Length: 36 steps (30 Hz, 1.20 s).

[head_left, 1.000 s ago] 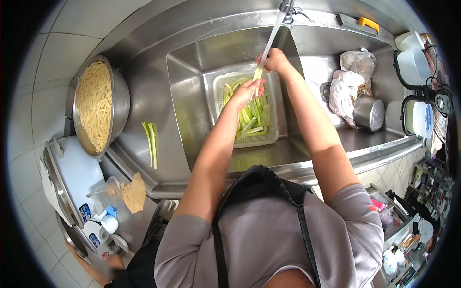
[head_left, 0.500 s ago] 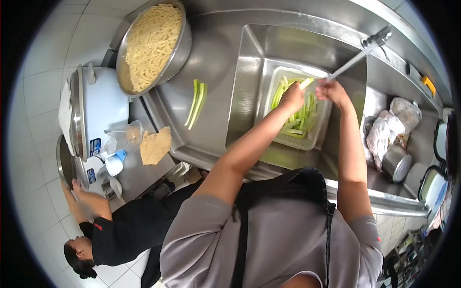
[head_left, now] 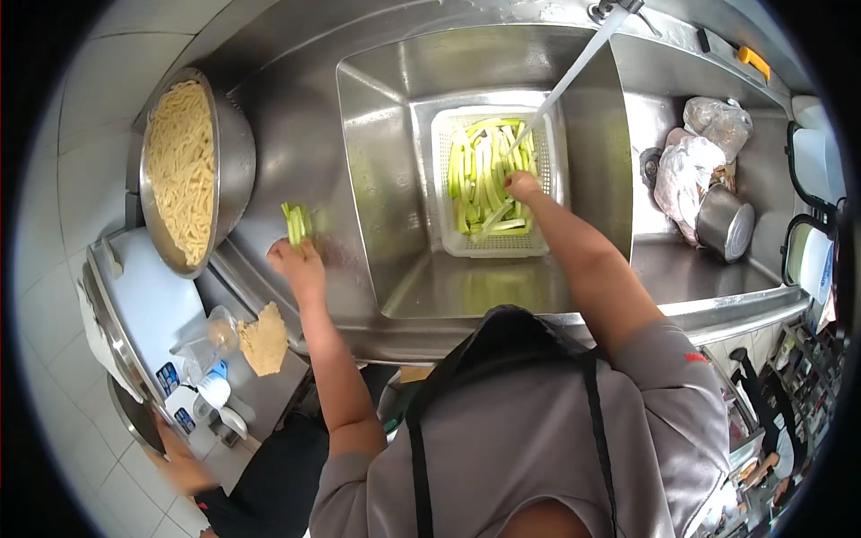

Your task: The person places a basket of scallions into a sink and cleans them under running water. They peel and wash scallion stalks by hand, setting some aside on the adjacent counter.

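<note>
My left hand (head_left: pixel 300 262) is closed around a few celery stalks (head_left: pixel 295 220) on the steel counter left of the sink. Inside the sink basin stands a white perforated basket (head_left: pixel 439 166) filled with pale green celery stalks (head_left: pixel 480 170). My right hand (head_left: pixel 522 186) reaches into the basket's right side, its fingers pinched at a celery stalk; the exact grip is partly hidden. Water (head_left: pixel 565 82) streams from the faucet (head_left: pixel 619 9) into the basket, close to that hand.
A big metal bowl of noodles (head_left: pixel 182 170) stands at left. In the right basin are plastic bags (head_left: pixel 686 179) and a metal pot (head_left: pixel 726 224). A yellow-handled tool (head_left: pixel 753 63) lies on the back ledge. A co-worker's arm (head_left: pixel 184 462) shows at lower left.
My left hand has left the basket for the counter and taken hold of the stalks lying there. My right hand has come lower into the basket. The view has shifted right.
</note>
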Available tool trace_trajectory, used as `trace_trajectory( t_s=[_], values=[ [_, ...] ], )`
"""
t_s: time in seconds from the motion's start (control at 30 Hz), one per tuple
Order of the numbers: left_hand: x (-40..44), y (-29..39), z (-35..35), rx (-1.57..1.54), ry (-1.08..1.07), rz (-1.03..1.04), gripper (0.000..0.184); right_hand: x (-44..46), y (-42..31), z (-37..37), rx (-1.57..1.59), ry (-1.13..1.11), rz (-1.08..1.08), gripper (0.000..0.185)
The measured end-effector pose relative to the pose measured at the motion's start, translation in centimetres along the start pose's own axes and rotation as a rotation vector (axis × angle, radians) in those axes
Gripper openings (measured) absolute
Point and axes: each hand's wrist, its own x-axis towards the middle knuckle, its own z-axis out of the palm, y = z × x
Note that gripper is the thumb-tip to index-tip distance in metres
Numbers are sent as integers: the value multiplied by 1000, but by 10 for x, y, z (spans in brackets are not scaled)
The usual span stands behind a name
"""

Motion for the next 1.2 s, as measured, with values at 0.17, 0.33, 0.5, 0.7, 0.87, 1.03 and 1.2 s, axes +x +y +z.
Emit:
trace_trajectory(
  t_s=[0.17, 0.33, 0.5, 0.7, 0.87, 1.03, 1.2],
  values=[
    [-5, -4, -3, 59, -40, 10, 31, 12, -6, 81, -60, 158, -33, 25],
    [-14, 21, -21, 4, 6, -28, 41, 2, -9, 74, -36, 187, 57, 27],
    [-7, 107, -49, -169, 117, 230, 44, -23, 4, 26, 166, 183, -3, 23],
    [-37, 185, 86, -567, -737, 411, 26, -50, -3, -40, 836, -207, 172, 22],
    [-70, 210, 155, -814, -957, 261, 31, -77, -29, -79, 1043, -364, 14, 27],
    [-57, 215, 158, -1181, -956, 31, 13, -82, -27, -94, 1104, -240, -100, 24],
    [-20, 184, 139, -1179, -862, -147, 15, -87, -22, -108, 387, 117, -62, 11]
  ],
)
